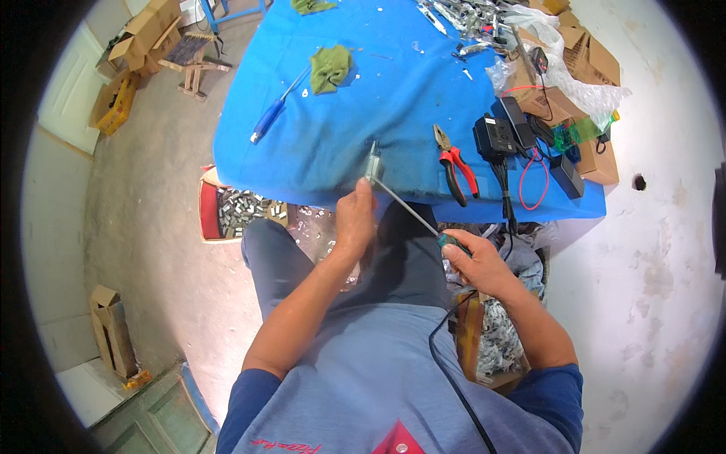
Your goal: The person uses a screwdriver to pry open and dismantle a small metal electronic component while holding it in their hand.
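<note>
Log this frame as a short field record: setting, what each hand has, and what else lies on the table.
setting: person seated at a blue table, seen from above
left hand: pinches a small metal part at the table's near edge
right hand: grips a green-handled screwdriver, its tip at the part
on table: red-handled pliers, blue-handled tool, green cloth, black adapters with cables
on floor: box of metal pieces

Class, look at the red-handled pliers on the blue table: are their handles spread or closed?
Spread: the red-handled pliers lie with their two handles apart.
</note>
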Available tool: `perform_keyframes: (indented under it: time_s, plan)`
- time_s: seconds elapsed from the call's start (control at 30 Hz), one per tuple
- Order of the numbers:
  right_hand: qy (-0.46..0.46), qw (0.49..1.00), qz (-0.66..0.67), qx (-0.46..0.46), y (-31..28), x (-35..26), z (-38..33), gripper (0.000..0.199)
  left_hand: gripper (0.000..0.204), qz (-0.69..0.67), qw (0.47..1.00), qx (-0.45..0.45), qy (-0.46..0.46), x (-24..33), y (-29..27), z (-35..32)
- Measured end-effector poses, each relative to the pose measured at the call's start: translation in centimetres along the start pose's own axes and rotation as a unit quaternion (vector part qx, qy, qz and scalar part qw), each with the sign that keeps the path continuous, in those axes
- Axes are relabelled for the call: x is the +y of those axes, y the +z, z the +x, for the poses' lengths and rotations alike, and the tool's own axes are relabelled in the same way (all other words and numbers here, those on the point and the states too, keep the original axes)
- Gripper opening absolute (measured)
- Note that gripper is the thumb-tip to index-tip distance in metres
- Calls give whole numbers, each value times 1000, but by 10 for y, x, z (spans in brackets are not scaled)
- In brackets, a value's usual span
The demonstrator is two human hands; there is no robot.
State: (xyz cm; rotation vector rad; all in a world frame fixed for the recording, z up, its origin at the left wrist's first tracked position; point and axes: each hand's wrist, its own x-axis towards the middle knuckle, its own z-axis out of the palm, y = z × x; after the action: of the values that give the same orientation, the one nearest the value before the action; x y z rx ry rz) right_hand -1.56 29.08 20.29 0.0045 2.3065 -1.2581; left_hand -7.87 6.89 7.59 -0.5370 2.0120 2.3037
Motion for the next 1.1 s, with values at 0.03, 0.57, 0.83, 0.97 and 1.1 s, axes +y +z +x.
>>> perform_keyframes:
  time_s: [0.03, 0.57, 0.83, 0.97, 1.1]
  plan:
    - [74, 995, 62, -22, -3, -8, -2, 44, 58, -21, 999, -16, -29, 2, -1, 1]
    - [91, 984, 147, -46, -13, -5, -5, 35, 54, -121, 981, -90, -126, 23, 1, -9]
    - [43, 966, 222, -124, -15, 5, -1, 29, 56, -96, 987, -94, -92, 18, 1, -4]
    - [83, 978, 147, -119, -32, -11, 3, 29, 56, -89, 984, -118, -97, 17, -4, -4]
    - [73, 969, 178, -155, -44, -11, 11, 31, 56, -81, 983, -142, -87, 19, -5, -3]
